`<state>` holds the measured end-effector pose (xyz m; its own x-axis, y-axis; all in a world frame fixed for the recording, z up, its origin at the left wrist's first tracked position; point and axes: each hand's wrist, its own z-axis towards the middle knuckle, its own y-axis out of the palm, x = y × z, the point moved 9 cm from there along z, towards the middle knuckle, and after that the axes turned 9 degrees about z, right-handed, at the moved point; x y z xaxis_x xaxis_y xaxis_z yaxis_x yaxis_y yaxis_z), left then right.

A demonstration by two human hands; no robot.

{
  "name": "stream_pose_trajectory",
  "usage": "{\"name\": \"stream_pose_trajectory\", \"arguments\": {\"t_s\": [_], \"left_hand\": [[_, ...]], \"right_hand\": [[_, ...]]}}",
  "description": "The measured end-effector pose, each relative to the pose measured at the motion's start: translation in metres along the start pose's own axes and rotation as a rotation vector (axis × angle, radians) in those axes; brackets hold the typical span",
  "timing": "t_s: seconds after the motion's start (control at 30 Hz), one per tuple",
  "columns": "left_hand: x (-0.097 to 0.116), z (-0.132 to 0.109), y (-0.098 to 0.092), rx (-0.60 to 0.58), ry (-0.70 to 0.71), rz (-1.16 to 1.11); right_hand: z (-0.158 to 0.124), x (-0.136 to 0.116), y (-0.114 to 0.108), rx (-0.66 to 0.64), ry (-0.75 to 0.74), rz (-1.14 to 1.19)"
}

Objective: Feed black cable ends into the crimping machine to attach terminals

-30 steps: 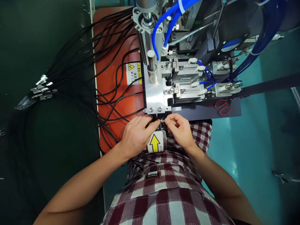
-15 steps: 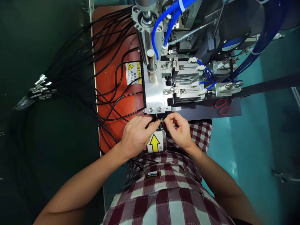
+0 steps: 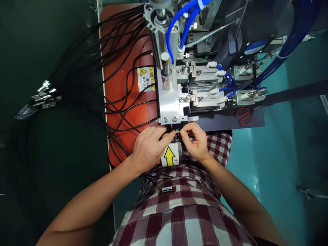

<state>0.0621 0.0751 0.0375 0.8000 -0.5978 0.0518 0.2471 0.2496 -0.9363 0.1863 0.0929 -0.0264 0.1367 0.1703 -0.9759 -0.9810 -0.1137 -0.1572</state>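
Observation:
Thin coloured wires (image 3: 177, 132), red, green and white among them, show between my fingertips at the machine's front edge. My left hand (image 3: 150, 147) is closed, its thumb and index finger pinching the wires from the left. From the right, my right hand (image 3: 196, 140) pinches the wire ends between thumb and index finger. Just above both hands is the metal block (image 3: 169, 106) of the machine. A yellow arrow label (image 3: 169, 156) lies right below the wires, partly covered by my left hand.
Black cables (image 3: 123, 112) run across the orange-red plate (image 3: 115, 82) to a bundle with shiny metal ends (image 3: 46, 95) on the dark surface at left. Pneumatic cylinders (image 3: 207, 99) with blue hoses stand at right. Red-handled scissors (image 3: 244, 116) lie on the dark base plate.
Both hands stay almost in place, still pinching the wires. The view has shifted very slightly.

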Motion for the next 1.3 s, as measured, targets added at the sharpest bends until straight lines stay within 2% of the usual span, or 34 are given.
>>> {"name": "stream_pose_trajectory", "arguments": {"t_s": [0.27, 0.5, 0.73, 1.07, 1.3], "left_hand": [[0.002, 0.001, -0.003, 0.026, 0.026, 0.016], [0.004, 0.001, -0.003, 0.026, 0.039, 0.032], [0.003, 0.000, -0.002, 0.024, 0.032, 0.036], [0.003, 0.000, -0.002, 0.025, 0.027, 0.036], [0.002, 0.001, -0.003, 0.025, 0.025, 0.026]], "right_hand": [[-0.002, 0.004, 0.001, 0.002, 0.091, 0.011], [0.002, -0.010, 0.001, -0.046, -0.054, -0.108], [0.001, 0.004, 0.000, -0.028, 0.067, 0.003], [0.002, -0.007, 0.001, -0.032, -0.028, -0.018], [0.002, -0.008, 0.001, -0.040, -0.037, -0.020]]}}
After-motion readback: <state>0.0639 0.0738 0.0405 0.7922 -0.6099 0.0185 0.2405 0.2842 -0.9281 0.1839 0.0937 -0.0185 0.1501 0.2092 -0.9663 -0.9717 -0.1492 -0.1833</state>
